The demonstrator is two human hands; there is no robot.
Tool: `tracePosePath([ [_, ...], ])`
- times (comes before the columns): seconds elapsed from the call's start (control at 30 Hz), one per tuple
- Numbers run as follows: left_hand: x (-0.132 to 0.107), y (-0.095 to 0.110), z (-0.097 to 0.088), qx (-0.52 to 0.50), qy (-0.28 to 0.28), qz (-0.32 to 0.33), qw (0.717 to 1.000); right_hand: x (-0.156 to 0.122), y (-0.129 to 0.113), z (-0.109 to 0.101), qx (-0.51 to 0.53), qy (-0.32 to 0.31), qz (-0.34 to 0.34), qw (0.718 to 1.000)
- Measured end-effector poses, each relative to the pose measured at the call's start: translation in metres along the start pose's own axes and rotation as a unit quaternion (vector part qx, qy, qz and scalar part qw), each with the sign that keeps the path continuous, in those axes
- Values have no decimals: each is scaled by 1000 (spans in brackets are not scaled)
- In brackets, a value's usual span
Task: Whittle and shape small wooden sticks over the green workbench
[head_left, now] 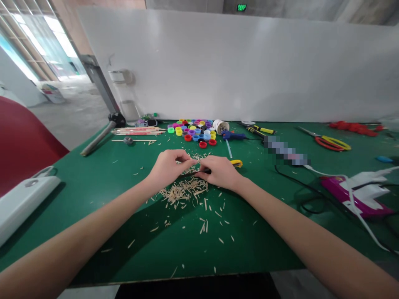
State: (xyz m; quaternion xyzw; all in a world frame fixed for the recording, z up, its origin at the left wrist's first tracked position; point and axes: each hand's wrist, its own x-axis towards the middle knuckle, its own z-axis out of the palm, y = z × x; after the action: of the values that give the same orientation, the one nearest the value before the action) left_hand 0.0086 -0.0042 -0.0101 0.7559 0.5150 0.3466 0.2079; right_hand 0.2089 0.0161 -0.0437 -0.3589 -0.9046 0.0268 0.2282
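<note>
Above a heap of pale wood shavings (183, 191), my two hands nearly meet. My left hand (170, 168) is closed in a pinch; a small pale tip shows at its fingers, too small to name. My right hand (220, 171) is wrapped round a utility knife. Its yellow end (237, 163) sticks out behind the hand, and its dark, thin blade (188, 174) points left, below my left fingertips. The middle of the knife is hidden by my fingers. More slivers lie scattered on the green table (140, 245).
Behind my hands stand colourful bottle caps (196, 132), a tipped white cup (221, 126) and a blue glue gun (233, 136). Wooden sticks (140, 131) and a hammer (99, 138) lie left. Scissors (327, 140), cables and a magenta power strip (361, 197) are right.
</note>
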Motion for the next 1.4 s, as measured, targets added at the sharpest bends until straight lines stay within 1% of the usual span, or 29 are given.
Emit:
tracePosePath([
  [0.17,2,-6,-3,-17,7,-35,999,-1,-2,-5,12,55,22,998],
  [0.23,3,-7,-3,-21,14,-41,999,0,-3,-6,15,66,33,997],
  [0.47,1,-5,1,-19,29,-38,999,7,-2,-6,40,21,55,997],
  [0.63,-1,1,2,7,14,10,1000,4,-4,-1,14,-15,33,999],
  [0.7,-2,1,1,21,20,10,1000,2,-5,-1,12,-13,23,1000],
  [0.77,-1,1,-1,20,24,-4,999,1,-5,-2,15,3,17,1000],
  [0.9,0,-1,-3,2,27,-25,999,0,-6,-5,31,53,37,997],
  [0.97,-2,-1,-1,2,38,-22,999,1,-6,-5,33,61,44,997],
  [1.1,-5,0,3,6,59,-12,998,4,-5,-4,36,47,49,997],
  [1.23,-5,-2,4,-6,70,-27,997,7,-5,-5,38,35,52,997],
  [1.3,-5,-1,5,-7,71,-26,997,9,-5,-6,33,23,53,998],
  [1.4,-6,4,6,8,54,3,998,8,-6,-4,13,-8,37,999],
])
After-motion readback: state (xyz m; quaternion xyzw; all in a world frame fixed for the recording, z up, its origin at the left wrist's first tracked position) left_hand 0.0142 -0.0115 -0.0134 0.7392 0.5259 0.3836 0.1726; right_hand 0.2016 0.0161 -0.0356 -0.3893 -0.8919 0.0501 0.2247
